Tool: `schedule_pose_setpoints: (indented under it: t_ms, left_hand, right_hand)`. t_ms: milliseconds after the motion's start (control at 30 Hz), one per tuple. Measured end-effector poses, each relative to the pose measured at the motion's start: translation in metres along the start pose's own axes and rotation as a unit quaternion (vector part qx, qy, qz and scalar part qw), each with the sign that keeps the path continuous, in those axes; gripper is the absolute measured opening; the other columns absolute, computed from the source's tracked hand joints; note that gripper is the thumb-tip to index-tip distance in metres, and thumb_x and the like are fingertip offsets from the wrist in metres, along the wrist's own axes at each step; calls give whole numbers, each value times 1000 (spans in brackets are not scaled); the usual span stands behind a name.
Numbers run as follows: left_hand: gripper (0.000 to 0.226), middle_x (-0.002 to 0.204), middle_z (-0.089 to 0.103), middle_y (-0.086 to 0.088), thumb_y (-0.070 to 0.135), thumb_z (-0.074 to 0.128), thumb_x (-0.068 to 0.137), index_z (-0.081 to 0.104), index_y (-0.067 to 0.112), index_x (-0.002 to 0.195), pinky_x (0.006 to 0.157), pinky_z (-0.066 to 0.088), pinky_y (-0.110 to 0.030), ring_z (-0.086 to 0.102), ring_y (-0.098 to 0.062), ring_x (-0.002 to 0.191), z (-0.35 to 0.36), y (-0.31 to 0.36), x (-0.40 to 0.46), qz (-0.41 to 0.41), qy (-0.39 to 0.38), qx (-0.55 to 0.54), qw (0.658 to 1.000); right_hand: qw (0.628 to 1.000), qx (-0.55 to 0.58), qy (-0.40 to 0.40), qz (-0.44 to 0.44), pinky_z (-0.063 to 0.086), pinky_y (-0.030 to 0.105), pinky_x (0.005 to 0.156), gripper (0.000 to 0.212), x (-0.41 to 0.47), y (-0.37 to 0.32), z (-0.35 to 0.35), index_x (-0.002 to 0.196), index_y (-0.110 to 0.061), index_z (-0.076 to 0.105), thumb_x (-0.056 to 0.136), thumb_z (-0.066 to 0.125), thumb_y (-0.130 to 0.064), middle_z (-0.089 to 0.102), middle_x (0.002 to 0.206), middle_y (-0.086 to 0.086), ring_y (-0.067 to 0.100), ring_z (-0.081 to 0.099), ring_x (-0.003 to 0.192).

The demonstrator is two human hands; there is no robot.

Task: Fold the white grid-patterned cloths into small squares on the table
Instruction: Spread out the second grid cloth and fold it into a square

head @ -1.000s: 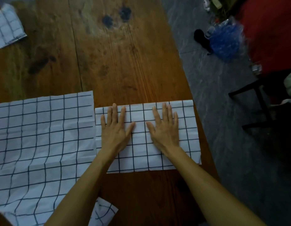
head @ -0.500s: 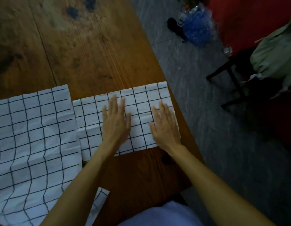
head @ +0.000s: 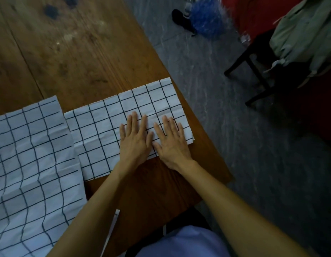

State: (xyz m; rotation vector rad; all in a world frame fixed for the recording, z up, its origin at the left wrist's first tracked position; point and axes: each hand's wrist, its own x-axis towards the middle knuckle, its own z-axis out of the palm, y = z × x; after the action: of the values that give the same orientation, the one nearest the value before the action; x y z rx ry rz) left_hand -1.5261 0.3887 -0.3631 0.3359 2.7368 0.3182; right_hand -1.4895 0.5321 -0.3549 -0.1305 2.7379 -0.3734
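Flat left hand (head: pixel 136 140), right hand (head: pixel 172 143) press creased rectangular cloth (head: pixel 105 130).

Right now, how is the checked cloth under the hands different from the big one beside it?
The folded white grid-patterned cloth is a narrow strip; the spread white grid-patterned cloth is much bigger. The left hand and right hand press the strip flat; nothing touches the rumpled big one. Both lie on the wooden table.
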Motion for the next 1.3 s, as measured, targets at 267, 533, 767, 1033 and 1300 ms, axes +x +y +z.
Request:
schedule_pose_setpoints:
  t_ms: [267, 533, 767, 1033, 1300]
  left_hand:
    - [64, 155, -24, -2, 56, 7, 94, -9, 28, 149, 115, -17, -39, -27, -15, 141, 1, 0, 1, -2, 11, -9, 1000]
    - [64, 158, -8, -4, 55, 15, 94, 9, 25, 151, 116, -9, -37, -15, -17, 145, -14, -16, -1, -39, 84, -59, 994]
    - [61, 159, 0, -11, 47, 26, 99, 12, 19, 151, 117, -3, -43, -5, -23, 146, -31, -71, 20, -131, 96, -39, 986]
    - [74, 159, -11, -1, 62, 14, 91, -5, 23, 150, 115, -13, -32, -17, -13, 144, -35, -116, 31, -154, 89, -37, 983]
    - [82, 158, -11, -4, 69, 11, 85, -4, 21, 151, 117, -11, -35, -17, -17, 144, -32, -113, 33, -157, 103, -37, 981]
  right_hand:
    - [1000, 8, 10, -14, -14, 39, 118, 61, -2, 10, -2, 153, -26, -3, 102, 22, -48, -16, 160, 7, 20, -22, 145]
    - [994, 67, 82, -41, 5, 44, 120, 56, 19, -12, -15, 146, -13, 36, 96, 27, -39, 21, 158, 14, 28, 9, 148]
    - [990, 45, 68, -114, 5, 46, 120, 54, 96, -57, -21, 149, -13, 30, 100, 34, -35, 15, 159, 16, 29, 6, 148]
    - [996, -19, 81, -42, -5, 41, 119, 62, 127, -43, -16, 152, -27, 14, 97, 15, -55, 3, 162, 5, 24, -5, 149]
    - [994, -9, 72, -84, -6, 40, 118, 63, 134, -66, -16, 152, -20, 18, 97, 13, -52, 10, 161, 7, 24, -2, 149]
